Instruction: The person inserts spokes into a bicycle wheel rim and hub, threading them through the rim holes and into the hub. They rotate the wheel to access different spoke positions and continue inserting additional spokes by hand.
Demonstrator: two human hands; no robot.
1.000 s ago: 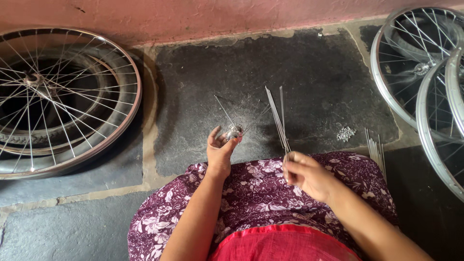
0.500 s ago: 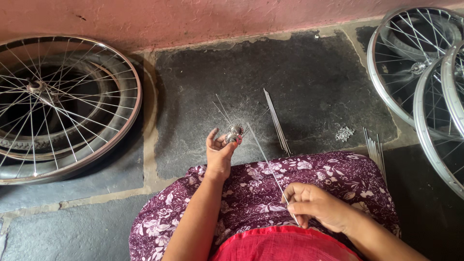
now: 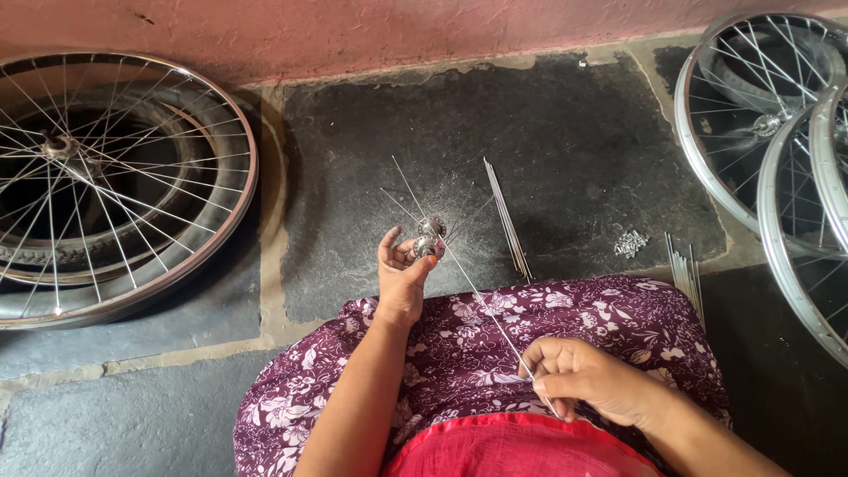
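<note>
Two hands share one job: the left hand point(image 3: 402, 278) pinches a small metal hub point(image 3: 430, 238) upright above the knees, fingers closed round it, so its flange holes face the right hand point(image 3: 583, 380), whose fingers grip a thin spoke point(image 3: 486, 305) slanting up into the hub. Loose spokes point(image 3: 505, 216) lie on the floor point(image 3: 565, 141) just beyond, within reach.

A floor-level bicycle wheel workshop. Spoked wheels point(image 3: 106, 185) lie at nine and two o'clock on the stone floor point(image 3: 565, 115). Loose spokes point(image 3: 505, 216) lie at twelve.
</note>
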